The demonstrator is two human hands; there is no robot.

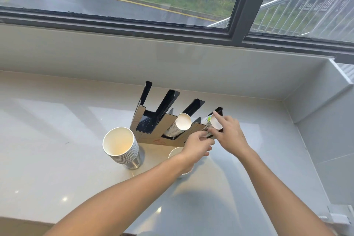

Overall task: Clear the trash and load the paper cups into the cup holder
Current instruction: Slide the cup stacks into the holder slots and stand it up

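Observation:
A slanted cup holder [153, 138] with black slots and a cardboard-coloured front stands on the counter. Its two left slots look empty. A stack of paper cups [183, 121] lies in the third slot. Another cup stack [215, 121] lies in the rightmost slot, and my right hand [229, 133] grips it, forefinger on its rim. My left hand [198, 144] touches the lower end of that same stack at the holder's front. A tall stack of white paper cups [120, 144] stands on a metal tumbler at the left. One more cup [175, 152] stands under my left wrist, mostly hidden.
The pale glossy counter [57, 140] runs left and toward me. A low wall and window sill [172, 59] stand behind the holder, and a side wall [316, 105] closes the right. A white fitting [339, 217] sits at the counter's front right corner.

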